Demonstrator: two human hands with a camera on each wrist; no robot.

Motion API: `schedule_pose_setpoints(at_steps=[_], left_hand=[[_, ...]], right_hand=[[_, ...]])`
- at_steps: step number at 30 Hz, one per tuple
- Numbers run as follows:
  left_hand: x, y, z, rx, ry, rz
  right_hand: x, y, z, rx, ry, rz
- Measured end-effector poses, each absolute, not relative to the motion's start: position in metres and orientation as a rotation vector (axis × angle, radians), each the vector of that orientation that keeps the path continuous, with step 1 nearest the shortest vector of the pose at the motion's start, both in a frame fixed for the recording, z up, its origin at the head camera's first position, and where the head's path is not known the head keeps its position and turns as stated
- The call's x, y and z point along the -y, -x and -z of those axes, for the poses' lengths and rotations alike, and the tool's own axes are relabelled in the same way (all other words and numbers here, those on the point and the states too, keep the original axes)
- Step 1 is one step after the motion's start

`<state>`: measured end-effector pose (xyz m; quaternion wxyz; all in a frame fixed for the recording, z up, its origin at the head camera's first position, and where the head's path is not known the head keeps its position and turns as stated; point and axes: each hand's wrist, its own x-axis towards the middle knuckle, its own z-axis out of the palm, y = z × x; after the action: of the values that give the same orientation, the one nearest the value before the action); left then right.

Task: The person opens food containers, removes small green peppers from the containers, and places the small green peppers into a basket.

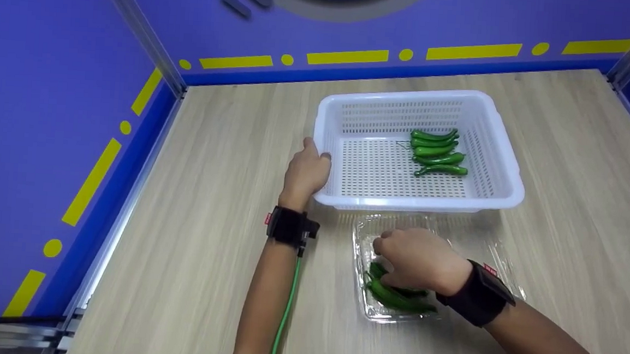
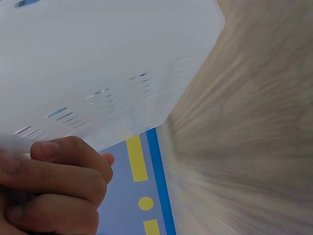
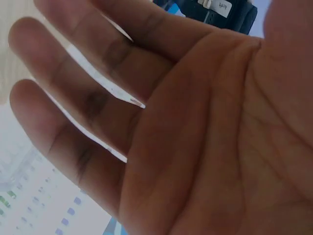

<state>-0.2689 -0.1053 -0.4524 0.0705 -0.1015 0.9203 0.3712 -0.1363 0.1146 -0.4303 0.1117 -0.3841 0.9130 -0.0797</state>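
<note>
My left hand (image 1: 308, 168) grips the left rim of a white perforated plastic basket (image 1: 406, 203), with its curled fingers (image 2: 68, 186) against the outer wall in the left wrist view. Inside the basket, several green chili peppers (image 1: 437, 151) lie in a row toward the right. In front of it stands a clear plastic clamshell box (image 1: 359, 303) with more green chili peppers (image 1: 395, 298). My right hand (image 1: 422, 257) reaches down into this box, fingertips right at the peppers. Its fingers are long and slightly bent, and the palm (image 3: 195, 132) shows bare in the right wrist view.
The clamshell's transparent lid (image 1: 501, 259) lies spread to the right, partly beneath my right wrist. A light wooden table (image 1: 210, 192) carries everything. Blue panels (image 1: 41, 100) with yellow marks stand at the back and sides. A green cable (image 1: 286, 312) runs along my left forearm.
</note>
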Motion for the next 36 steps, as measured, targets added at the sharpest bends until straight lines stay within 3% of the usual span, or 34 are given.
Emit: schedule_pose_setpoints(at_steps=[36], left_hand=[[0.105, 0.271, 0.453, -2.785, 0.295, -1.102]], right_hand=[[-0.110, 0.141, 0.445, -2.646, 1.086, 0.270]])
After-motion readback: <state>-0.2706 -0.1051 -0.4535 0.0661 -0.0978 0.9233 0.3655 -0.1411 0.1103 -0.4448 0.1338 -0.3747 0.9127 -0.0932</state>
